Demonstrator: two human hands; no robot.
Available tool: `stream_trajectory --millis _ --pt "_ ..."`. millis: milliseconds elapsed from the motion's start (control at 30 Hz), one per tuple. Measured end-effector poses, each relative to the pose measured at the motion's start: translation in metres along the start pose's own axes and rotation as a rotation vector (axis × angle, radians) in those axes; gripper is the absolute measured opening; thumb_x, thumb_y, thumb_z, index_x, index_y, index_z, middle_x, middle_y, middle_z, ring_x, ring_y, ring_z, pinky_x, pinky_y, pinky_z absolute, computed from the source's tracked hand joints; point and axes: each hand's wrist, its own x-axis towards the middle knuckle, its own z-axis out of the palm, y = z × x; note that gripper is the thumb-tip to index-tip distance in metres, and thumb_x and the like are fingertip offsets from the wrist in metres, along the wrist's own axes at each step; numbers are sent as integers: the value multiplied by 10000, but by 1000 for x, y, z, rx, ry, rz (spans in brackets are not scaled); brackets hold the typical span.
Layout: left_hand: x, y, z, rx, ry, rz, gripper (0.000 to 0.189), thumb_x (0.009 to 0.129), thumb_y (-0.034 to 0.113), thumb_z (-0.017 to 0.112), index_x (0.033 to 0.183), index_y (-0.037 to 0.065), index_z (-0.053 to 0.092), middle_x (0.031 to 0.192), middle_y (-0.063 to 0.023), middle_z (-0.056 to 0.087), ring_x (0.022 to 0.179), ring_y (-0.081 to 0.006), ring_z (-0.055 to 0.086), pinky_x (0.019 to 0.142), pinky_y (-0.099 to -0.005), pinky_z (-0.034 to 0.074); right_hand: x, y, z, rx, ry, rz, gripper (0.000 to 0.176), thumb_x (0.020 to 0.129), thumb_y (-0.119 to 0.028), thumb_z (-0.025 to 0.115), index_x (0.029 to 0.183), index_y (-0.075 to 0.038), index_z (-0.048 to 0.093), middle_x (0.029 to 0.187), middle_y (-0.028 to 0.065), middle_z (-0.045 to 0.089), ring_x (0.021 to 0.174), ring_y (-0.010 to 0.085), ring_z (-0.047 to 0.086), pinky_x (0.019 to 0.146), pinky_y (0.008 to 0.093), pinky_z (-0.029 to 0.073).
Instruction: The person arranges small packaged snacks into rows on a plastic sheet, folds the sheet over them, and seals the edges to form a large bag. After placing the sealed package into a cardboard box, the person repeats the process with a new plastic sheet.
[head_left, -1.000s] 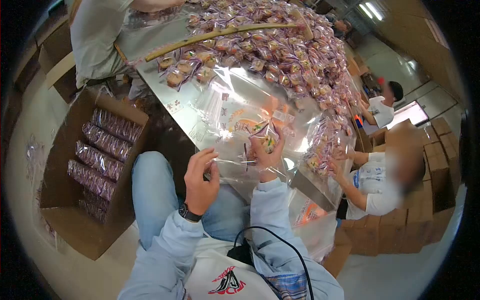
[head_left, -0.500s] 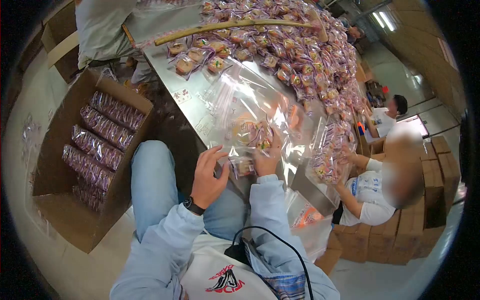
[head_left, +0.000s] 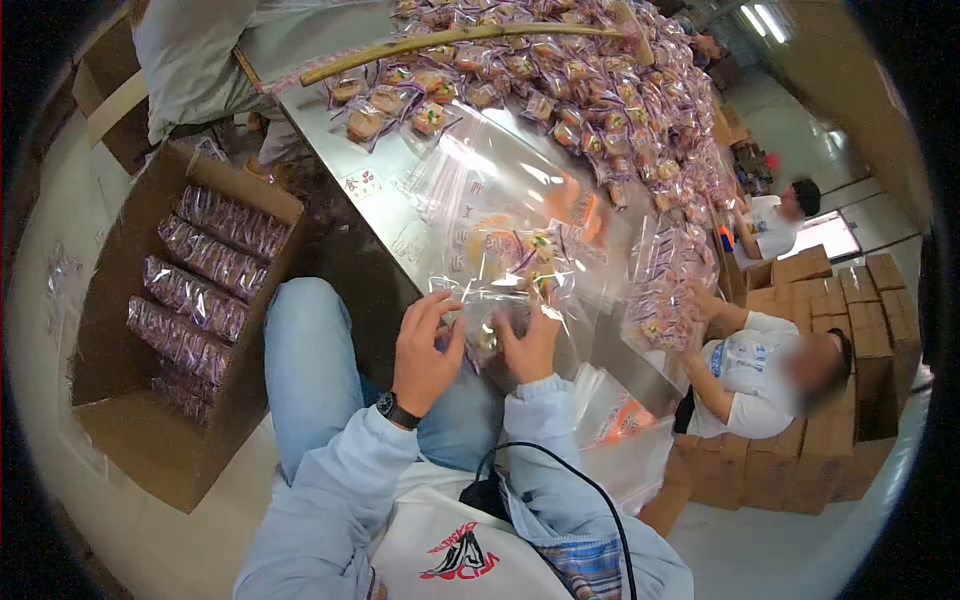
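At the near edge of the metal table, a clear bag holds several small wrapped cakes. My left hand, with a black watch on the wrist, is at the bag's left side, thumb and fingers apart. My right hand is at the bag's near right part, thumb and fingers bent round the plastic and a wrapped piece. Flat clear bags with orange print lie under and beyond it. A large pile of wrapped cakes covers the far side.
A wooden stick lies across the pile. An open carton with rows of packed bags stands on the left. At the right a co-worker handles a filled bag. Another person and stacked cartons are behind.
My right hand has turned, its thumb now toward the left hand at the bag's near end. The left hand has barely moved. The co-worker's head has shifted slightly.
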Motion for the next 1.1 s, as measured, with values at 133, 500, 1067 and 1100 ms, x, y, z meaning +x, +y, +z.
stream_trajectory --millis 133,500,1067,1100 --pt "-2 -1 -3 71 51 38 220 936 52 690 1153 13 680 1332 -176 609 1167 -294 640 803 -341 629 -20 -33 -17 149 -31 51 853 754 -407 893 1429 -24 538 1324 260 508 1275 451 483 1060 528 412" --pt "3 1 -10 239 56 148 212 931 49 696 1143 42 687 1312 -160 645 1189 -317 643 965 -426 561 -14 -19 -27 91 -142 -137 414 815 -160 756 1193 -11 675 1243 210 635 1163 427 553 962 487 484" --pt "13 35 -14 264 93 629 268 807 -84 707 1027 69 695 1024 -89 688 1002 -311 664 1014 -538 513 49 -24 -42 221 -88 13 863 800 -258 820 1522 -6 419 1436 248 491 1347 437 484 1092 470 450" --pt "14 36 -16 265 118 646 266 813 -92 703 1032 59 687 1024 -99 688 996 -320 665 1002 -533 521 52 -17 -44 159 -61 27 869 793 -260 831 1515 -4 422 1445 251 482 1343 438 488 1087 472 456"
